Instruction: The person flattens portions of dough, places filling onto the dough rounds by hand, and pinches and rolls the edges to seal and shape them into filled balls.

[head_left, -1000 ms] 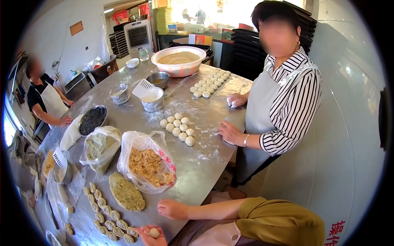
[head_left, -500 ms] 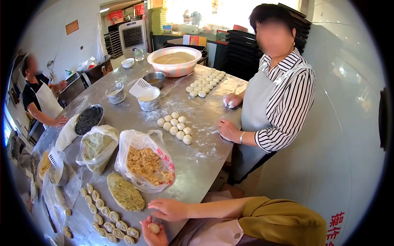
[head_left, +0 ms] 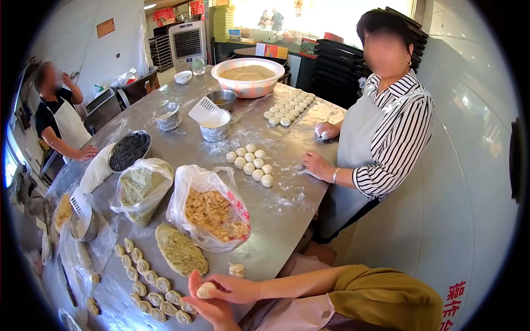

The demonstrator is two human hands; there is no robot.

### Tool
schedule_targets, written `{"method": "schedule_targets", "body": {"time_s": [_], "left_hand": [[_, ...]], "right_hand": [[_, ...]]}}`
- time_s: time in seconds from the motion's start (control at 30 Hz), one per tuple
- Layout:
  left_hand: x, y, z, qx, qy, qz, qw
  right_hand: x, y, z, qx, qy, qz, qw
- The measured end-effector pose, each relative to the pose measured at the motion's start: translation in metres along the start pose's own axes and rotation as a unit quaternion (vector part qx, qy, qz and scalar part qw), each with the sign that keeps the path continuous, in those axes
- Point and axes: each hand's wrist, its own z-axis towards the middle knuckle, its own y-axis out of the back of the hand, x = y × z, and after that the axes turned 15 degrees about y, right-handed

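My left hand (head_left: 214, 312), low in the view, cups a small pale dough ball (head_left: 207, 290) with its fingers curled round it. My right hand (head_left: 238, 289) reaches in from the right, its fingers closed against the same ball, so the two hands touch. Just beyond them a small crumbly lump (head_left: 237, 270) lies on the metal table (head_left: 270, 243). A flat greenish dough mass (head_left: 180, 249) rests up and left of my hands. Rows of coiled dough pieces (head_left: 156, 298) lie to the left.
Bags of orange-brown filling (head_left: 214, 212) and green filling (head_left: 138, 185) stand mid-table, near a bowl of dark filling (head_left: 130, 151). Round dough balls (head_left: 257, 170) lie near a co-worker in stripes (head_left: 395, 132). Another person (head_left: 66, 124) stands far left. A large basin (head_left: 248, 83) sits behind.
My right hand has come down and over to the ball in my left hand, and the hands now meet. The crumbly lump has come into sight. The person at far left has raised a hand.
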Motion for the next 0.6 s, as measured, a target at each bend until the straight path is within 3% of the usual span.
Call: {"method": "schedule_targets", "body": {"time_s": [0.07, 0.17, 0.2, 0.3, 0.4, 0.43, 0.47, 0.57, 0.6], "left_hand": [[-0.003, -0.004, -0.002, 0.071, -0.004, -0.005, 0.997], [0.0, -0.009, 0.0, 0.069, -0.107, 0.186, 0.974], [-0.001, 0.0, 0.001, 0.087, -0.079, 0.22, 0.968], [0.0, 0.008, 0.005, 0.067, 0.011, 0.138, 0.988], [0.007, 0.013, 0.012, 0.028, -0.06, 0.182, 0.981], [0.009, 0.012, 0.012, 0.031, -0.093, 0.202, 0.974], [0.01, 0.013, 0.007, 0.057, -0.056, 0.144, 0.986], [0.001, -0.04, -0.015, -0.007, -0.092, 0.0, 0.996], [-0.001, -0.043, -0.016, 0.01, -0.15, 0.056, 0.987]], "right_hand": [[-0.009, 0.007, 0.004, -0.02, -0.035, 0.044, 0.998], [-0.002, 0.019, 0.006, 0.086, -0.062, 0.148, 0.983], [0.022, 0.019, 0.009, 0.083, -0.073, 0.154, 0.982], [0.031, 0.012, 0.005, 0.001, -0.056, 0.104, 0.993], [0.014, -0.001, 0.001, -0.054, 0.064, -0.018, 0.996], [0.01, -0.002, 0.0, -0.061, 0.043, -0.009, 0.997], [0.008, -0.003, -0.001, -0.069, 0.021, 0.001, 0.997], [0.006, -0.001, -0.001, -0.05, -0.075, 0.097, 0.991], [0.017, 0.005, 0.001, -0.027, -0.134, 0.153, 0.979]]}}
